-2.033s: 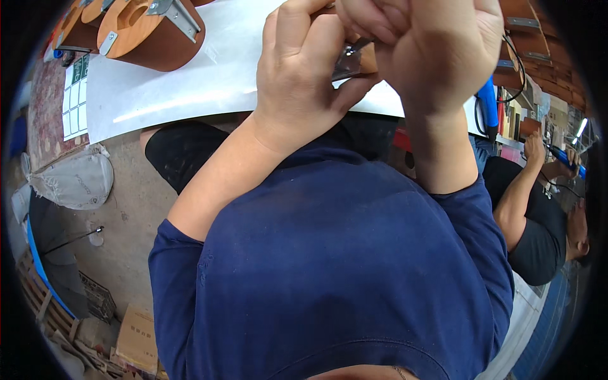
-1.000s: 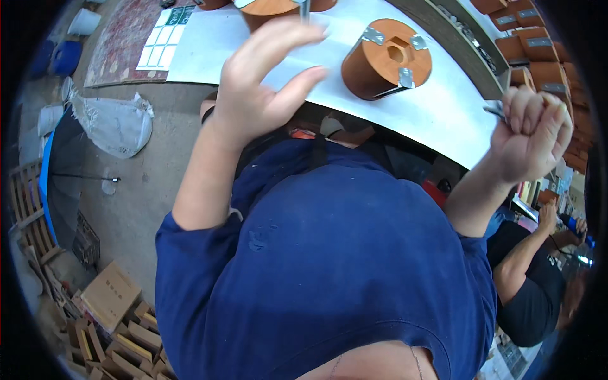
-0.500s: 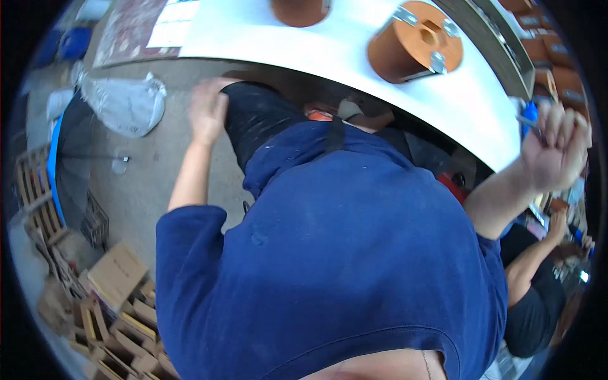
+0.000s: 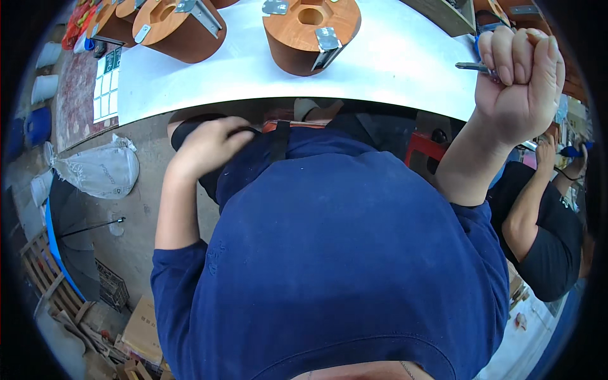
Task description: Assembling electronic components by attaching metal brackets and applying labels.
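Raised at the right, my right hand is closed around a slim metal tool. Its tip sticks out to the left of the fist; the rest is hidden in the palm, so its exact kind does not show. My left hand hangs over my lap below the table edge, fingers loosely apart and holding nothing. A brown wooden cylinder stands on the white table, with a round hole in its top and metal brackets at its rim. To its left is a similar cylinder, also bracketed.
More brown cylinders crowd the far left of the white tabletop. A wooden tray edge lies at the far right. Beside me on the right sits a person in black. A white sack, an umbrella and cartons are on the left floor.
The view has swung right, so the table things appear further left and more cylinders show. My left hand has moved inward over my lap. My right hand still grips the metal tool.
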Tool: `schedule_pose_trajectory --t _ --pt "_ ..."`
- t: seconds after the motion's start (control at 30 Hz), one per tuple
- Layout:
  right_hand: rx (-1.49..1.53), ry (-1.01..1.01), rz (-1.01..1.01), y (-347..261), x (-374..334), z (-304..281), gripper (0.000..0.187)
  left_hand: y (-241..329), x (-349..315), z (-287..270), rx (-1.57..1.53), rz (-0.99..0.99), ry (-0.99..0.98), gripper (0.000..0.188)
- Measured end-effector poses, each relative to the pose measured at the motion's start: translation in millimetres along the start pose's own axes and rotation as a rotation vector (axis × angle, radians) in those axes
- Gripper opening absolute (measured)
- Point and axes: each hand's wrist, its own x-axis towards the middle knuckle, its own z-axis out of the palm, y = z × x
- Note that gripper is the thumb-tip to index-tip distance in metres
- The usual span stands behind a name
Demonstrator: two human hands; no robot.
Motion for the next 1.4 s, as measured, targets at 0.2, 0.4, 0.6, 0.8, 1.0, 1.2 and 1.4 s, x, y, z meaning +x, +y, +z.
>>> schedule_pose_trajectory --t 0.2,0.4,0.6,0.8,1.0,1.2,1.4 --pt "0.051 -0.025 -0.043 -4.4 5.1 8.0 0.026 98.3 -23.5 -62.1 -0.554 0.546 -0.161 0.036" --pt "-0.030 0.143 -0.165 7.6 2.4 20.5 0.024 91.2 19.0 -4.4 -0.372 0.886 -0.537 0.057" --pt "-0.044 0.180 -0.132 8.8 -3.4 12.1 0.024 75.0 31.4 -17.2 -0.104 0.251 -0.236 0.041" --pt "0.039 0.123 -0.121 5.7 4.6 19.1 0.025 102.6 23.5 12.4 -0.591 0.724 -0.553 0.048" --pt "0.201 0.212 -0.094 11.4 6.6 28.2 0.026 84.7 25.0 -17.6 0.237 0.336 -0.169 0.028" --pt "0.143 0.163 -0.152 15.1 17.6 33.8 0.025 130.6 -3.9 -55.7 -0.190 0.627 0.160 0.023" --pt "0.278 0.187 -0.100 31.6 29.6 62.3 0.019 126.1 49.5 -35.3 0.228 0.638 1.020 0.042"
